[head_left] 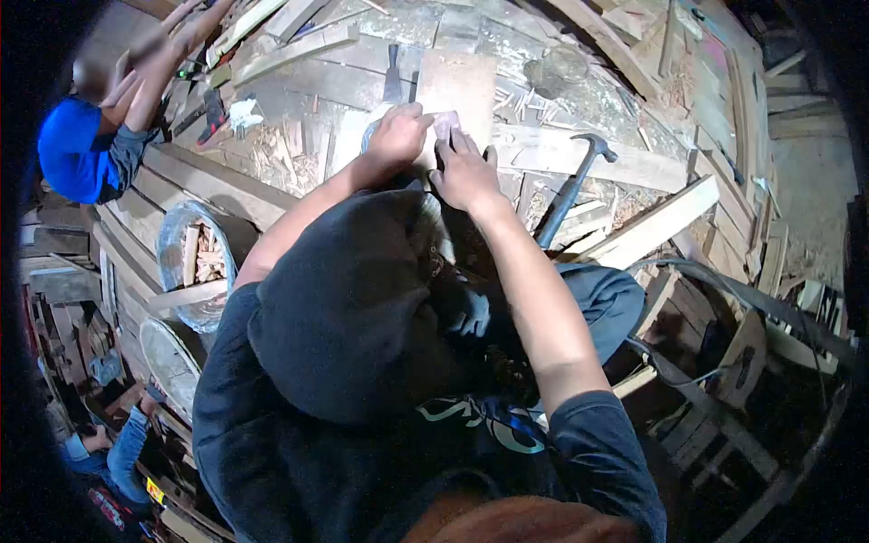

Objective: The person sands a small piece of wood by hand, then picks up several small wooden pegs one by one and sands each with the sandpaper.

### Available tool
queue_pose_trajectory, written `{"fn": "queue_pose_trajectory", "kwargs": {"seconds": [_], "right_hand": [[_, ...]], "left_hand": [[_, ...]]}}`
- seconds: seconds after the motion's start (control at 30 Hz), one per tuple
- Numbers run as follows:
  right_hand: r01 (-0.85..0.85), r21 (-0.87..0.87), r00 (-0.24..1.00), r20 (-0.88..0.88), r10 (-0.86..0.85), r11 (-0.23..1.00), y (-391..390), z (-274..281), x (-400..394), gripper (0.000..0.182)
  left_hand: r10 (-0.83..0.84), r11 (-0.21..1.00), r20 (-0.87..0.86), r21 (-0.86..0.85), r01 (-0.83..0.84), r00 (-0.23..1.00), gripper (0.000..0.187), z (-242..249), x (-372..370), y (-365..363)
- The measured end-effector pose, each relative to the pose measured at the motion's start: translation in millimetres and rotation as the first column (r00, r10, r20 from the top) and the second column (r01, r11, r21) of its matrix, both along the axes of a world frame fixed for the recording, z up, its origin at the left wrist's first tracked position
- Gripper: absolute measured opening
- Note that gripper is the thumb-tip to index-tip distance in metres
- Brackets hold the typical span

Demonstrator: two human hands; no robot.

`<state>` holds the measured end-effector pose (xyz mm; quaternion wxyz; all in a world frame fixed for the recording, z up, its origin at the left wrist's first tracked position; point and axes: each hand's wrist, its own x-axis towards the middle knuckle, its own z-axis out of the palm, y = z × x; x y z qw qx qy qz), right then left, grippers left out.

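My left hand (399,138) is closed, with its fingers bent over the near end of a pale wooden board (457,77). What those fingers hold is hidden. Close beside it, my right hand (465,170) reaches forward with fingers stretched out and slightly apart. Its fingertips touch a small pinkish piece (445,121) that lies between both hands on the board; its kind is too small to tell. A dark-handled flat-bladed tool (393,77) lies just beyond my left hand. To the right, a claw hammer (572,185) rests across a wooden plank (625,163).
Wood offcuts and shavings (276,158) litter the work surface. At left stand a bucket (167,237) holding wood scraps and another pale bucket (167,357). A person in blue (72,149) sits at upper left; another person's denim-clad leg (127,457) shows lower left. A cable (688,376) runs at right.
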<state>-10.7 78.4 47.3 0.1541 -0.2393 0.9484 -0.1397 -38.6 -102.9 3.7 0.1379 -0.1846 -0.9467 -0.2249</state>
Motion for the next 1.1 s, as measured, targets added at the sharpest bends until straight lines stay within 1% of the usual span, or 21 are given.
{"fn": "queue_pose_trajectory", "kwargs": {"seconds": [0.07,0.17,0.23,0.3,0.37,0.4,0.43,0.47,0.53,0.57,0.6,0.63,0.67,0.7,0.73,0.83,0.93,0.97,1.0,1.03,1.1], "right_hand": [[0.006,0.002,1.000,0.004,-0.006,1.000,-1.8,1.7,-0.8,0.058],[-0.012,-0.100,0.999,0.039,0.016,0.995,10.8,4.1,0.4,0.061],[0.056,-0.302,0.998,-0.007,-0.061,0.952,26.6,13.3,8.3,0.060],[0.070,-0.477,0.975,-0.151,-0.160,0.876,49.3,11.5,22.5,0.057],[0.091,-0.543,0.978,-0.108,-0.176,0.835,78.1,5.7,41.4,0.050],[0.162,-0.590,0.985,0.046,-0.168,0.791,91.4,10.4,50.0,0.045],[0.204,-0.527,0.979,0.083,-0.188,0.825,100.9,19.7,62.8,0.040],[0.202,-0.513,0.979,0.081,-0.187,0.834,109.0,21.9,69.4,0.039],[0.201,-0.490,0.980,0.109,-0.168,0.848,117.4,31.8,87.8,0.037],[0.194,-0.489,0.981,0.125,-0.151,0.851,117.5,46.9,91.1,0.036],[0.108,-0.543,0.994,0.058,-0.091,0.833,115.0,62.5,93.4,0.035],[0.168,-0.564,0.986,0.109,-0.129,0.808,109.6,80.0,97.3,0.032],[0.170,-0.583,0.985,0.103,-0.135,0.794,105.7,96.2,95.4,0.031],[0.173,-0.601,0.985,0.100,-0.141,0.780,103.3,109.0,93.0,0.030],[0.071,-0.629,0.994,-0.023,-0.110,0.774,100.5,118.4,86.7,0.031],[0.027,-0.708,0.993,-0.065,-0.103,0.706,82.1,166.3,87.2,0.032],[-0.010,-0.741,0.988,-0.111,-0.107,0.671,67.1,175.5,102.9,0.030],[-0.028,-0.749,0.986,-0.131,-0.106,0.662,64.0,173.4,107.4,0.030],[0.017,-0.714,0.994,-0.061,-0.087,0.700,61.8,174.0,119.6,0.030],[-0.014,-0.664,0.998,-0.049,-0.025,0.747,62.2,167.4,124.0,0.033],[0.005,-0.384,0.996,0.083,0.029,0.923,56.9,129.6,126.3,0.038]], "left_hand": [[-0.003,0.998,0.027,-0.069,0.005,1.000,0.019,12.9,-1.4,0.1],[-0.040,0.999,0.213,0.000,0.041,0.976,0.020,34.2,-10.5,-12.2],[-0.037,0.999,0.211,0.013,0.035,0.977,0.021,60.4,-9.0,-20.7],[-0.075,0.997,0.213,0.007,0.075,0.974,0.022,81.3,-8.5,-25.8],[-0.146,0.987,0.226,-0.026,0.156,0.963,0.022,100.2,-12.0,-34.3],[-0.162,0.975,0.278,-0.101,0.196,0.947,0.022,128.2,-10.1,-29.9],[-0.177,0.956,0.246,-0.188,0.227,0.953,0.023,147.9,-11.5,-27.6],[-0.160,0.964,0.239,-0.169,0.203,0.958,0.022,157.2,-17.1,-26.7],[-0.210,0.908,0.170,-0.330,0.256,0.963,0.019,214.3,-17.3,-10.4],[-0.285,0.898,0.108,-0.316,0.305,0.952,0.019,234.8,-19.4,-6.3],[-0.298,0.889,0.093,-0.337,0.312,0.950,0.019,251.4,-25.9,0.9],[-0.307,0.861,0.104,-0.393,0.323,0.946,0.021,273.0,-27.8,11.0],[-0.335,0.884,0.019,-0.339,0.321,0.942,0.019,282.9,-27.2,18.8],[-0.257,0.875,0.110,-0.395,0.280,0.960,0.017,299.8,-23.5,32.3],[-0.259,0.865,0.038,-0.436,0.250,0.965,0.020,311.3,-15.2,44.0],[-0.251,0.819,0.078,-0.515,0.255,0.965,0.023,325.0,14.7,70.0],[-0.426,0.823,0.106,-0.368,0.433,0.899,0.023,286.0,39.9,73.3],[-0.445,0.761,0.301,-0.369,0.533,0.844,0.021,276.1,43.7,65.7],[-0.394,0.731,0.377,-0.425,0.534,0.838,0.020,268.5,45.3,57.4],[-0.334,0.700,0.446,-0.474,0.535,0.831,0.019,261.5,45.2,51.3],[-0.220,0.700,0.408,-0.567,0.435,0.886,0.019,255.8,42.5,42.9]]}}
